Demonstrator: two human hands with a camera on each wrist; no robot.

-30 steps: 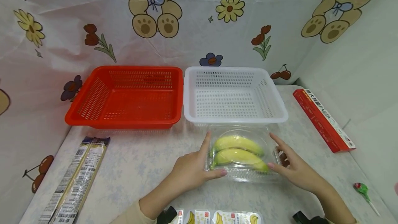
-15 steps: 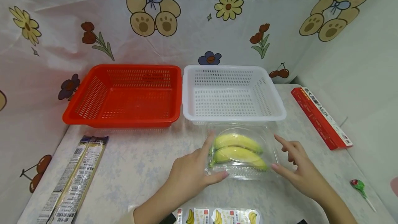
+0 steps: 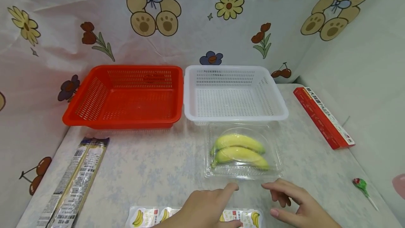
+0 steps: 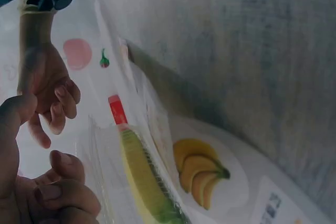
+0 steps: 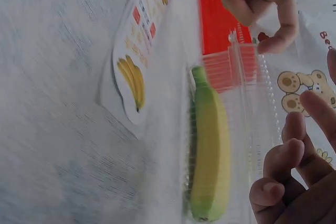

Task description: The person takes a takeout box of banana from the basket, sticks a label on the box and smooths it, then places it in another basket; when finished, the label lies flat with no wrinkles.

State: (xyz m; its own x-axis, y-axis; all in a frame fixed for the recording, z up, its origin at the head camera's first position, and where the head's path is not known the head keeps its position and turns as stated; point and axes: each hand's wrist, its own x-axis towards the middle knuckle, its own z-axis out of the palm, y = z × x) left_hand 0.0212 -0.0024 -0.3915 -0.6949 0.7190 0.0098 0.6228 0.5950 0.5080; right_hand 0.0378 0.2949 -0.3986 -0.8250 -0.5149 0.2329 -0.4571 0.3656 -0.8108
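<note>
Two yellow-green bananas [image 3: 242,154] lie inside a clear plastic clamshell box [image 3: 240,174], whose lid looks closed. Below it in the head view is a strip of banana labels [image 3: 142,216], partly hidden by my left hand [image 3: 204,205]. That hand is over the strip, its fingers loosely bent and holding nothing. To the right, my right hand [image 3: 294,201] hovers in front of the box with relaxed, slightly bent fingers and nothing in them. From the right wrist, one banana [image 5: 210,150] shows through the box side, with the labels [image 5: 134,74] beside it.
A red basket [image 3: 177,119] and a white basket [image 3: 237,118] stand side by side at the back. Long printed packets [image 3: 76,182] lie at the left. A red pasta box [image 3: 322,119] and a lollipop [image 3: 360,184] lie at the right.
Both hands have left the sides of the clamshell box and drawn back toward the body, the left one now over the label strip. The box remains in front of the white basket.
</note>
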